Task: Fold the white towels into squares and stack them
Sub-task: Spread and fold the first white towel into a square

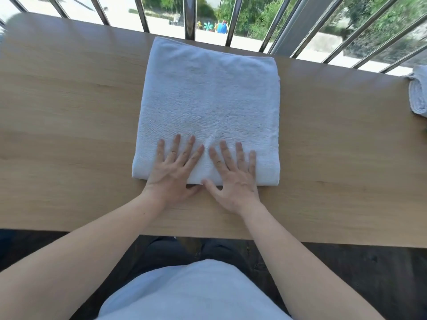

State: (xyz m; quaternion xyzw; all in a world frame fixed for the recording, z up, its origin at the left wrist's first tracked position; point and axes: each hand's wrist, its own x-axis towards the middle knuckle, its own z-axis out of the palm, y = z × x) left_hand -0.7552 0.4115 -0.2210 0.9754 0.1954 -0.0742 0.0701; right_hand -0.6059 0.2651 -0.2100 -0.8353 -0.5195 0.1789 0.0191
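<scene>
Both hands are pressing down on the near part of the folded white towel (208, 100). The left hand (172, 172) and the right hand (233, 181) are lying side by side, fingers straight and spread, palms over the towel's near edge and heels resting on the wooden table (69, 112). Neither hand is gripping anything. The thumbs are sitting at the near edge, and I cannot tell whether either is tucking under the cloth.

The towel is lying in the middle of the table, its far edge reaching toward the metal railing (189, 17). It is showing doubled layers along its right and near sides, so at least one fold is looking done. Its outline is reading as slightly longer than wide, though the wide lens is making that hard to judge. I am taking this as smoothing a fold flat, with perhaps one more fold needed before it counts as a square.

A second white towel (419, 93) is lying at the table's right edge, well apart from the first and partly cut off by the frame. It is looking bunched or loosely rolled rather than squared, so it is probably waiting its turn. No stack is showing anywhere on the table, so the stacking appears not yet started, and the task is looking to be in its early part.
</scene>
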